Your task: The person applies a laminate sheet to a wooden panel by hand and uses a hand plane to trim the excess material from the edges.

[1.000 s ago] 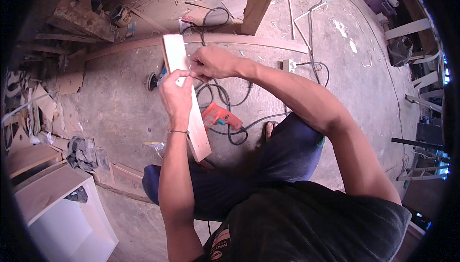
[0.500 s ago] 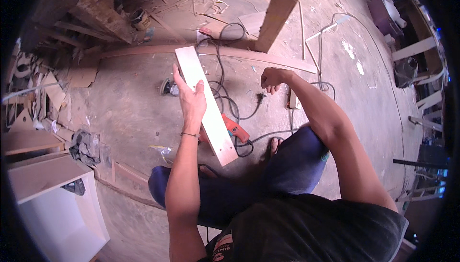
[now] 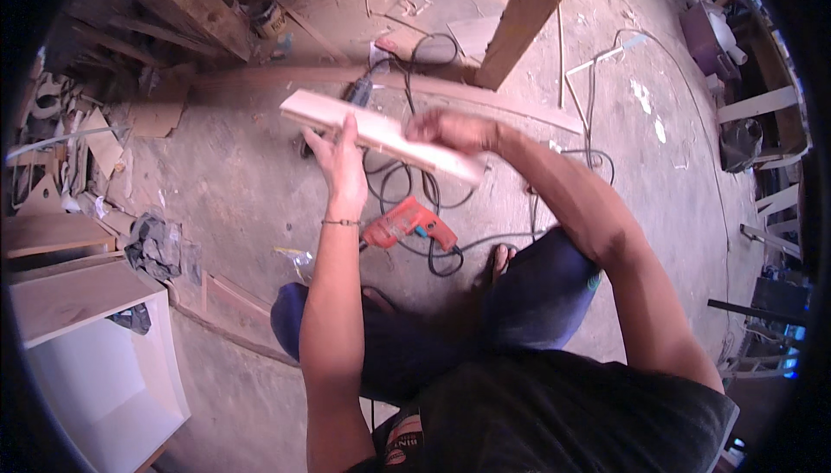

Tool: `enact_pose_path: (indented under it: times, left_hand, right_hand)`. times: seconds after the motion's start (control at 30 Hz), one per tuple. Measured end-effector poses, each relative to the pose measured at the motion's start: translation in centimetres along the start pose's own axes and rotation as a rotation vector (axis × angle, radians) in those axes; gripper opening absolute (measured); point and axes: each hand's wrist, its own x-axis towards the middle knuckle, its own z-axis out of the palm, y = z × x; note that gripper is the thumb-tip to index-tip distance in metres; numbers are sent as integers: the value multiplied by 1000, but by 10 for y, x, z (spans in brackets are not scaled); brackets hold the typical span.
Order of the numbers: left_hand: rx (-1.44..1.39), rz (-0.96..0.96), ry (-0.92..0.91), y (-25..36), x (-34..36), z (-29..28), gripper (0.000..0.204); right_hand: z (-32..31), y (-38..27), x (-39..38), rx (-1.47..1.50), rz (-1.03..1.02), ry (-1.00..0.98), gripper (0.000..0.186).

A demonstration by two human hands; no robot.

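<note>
While left hand (image 3: 344, 166) grips pale board (image 3: 378, 129) left of middle, probably steadying it above floor (image 3: 234, 200), upper face lies accessible; right hand (image 3: 456, 133) blurred at board's right part, grip cannot be told. Red drill (image 3: 405, 224) nearer.

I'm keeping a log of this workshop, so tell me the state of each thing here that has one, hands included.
Wooden board: held above the floor, slanting.
Left hand: gripping the board.
Right hand: blurred, beside the board; contact unclear.
Red drill: lying on the floor, unheld.
Black cord: loosely looped.
Dark plastic bag: crumpled.
White-sided cabinet: open-fronted.
</note>
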Motion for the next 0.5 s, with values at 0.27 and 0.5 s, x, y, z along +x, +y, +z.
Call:
enact_pose_path:
  times: [0.27,0.5]
  left_hand:
    - [113,27,-28,63,-40,13,100]
    - [-10,125,-90,114,-64,11,69]
  right_hand:
    - [-111,39,-28,-1214,-34,1010,23]
    - [-90,78,-25,-1327,311,348,17]
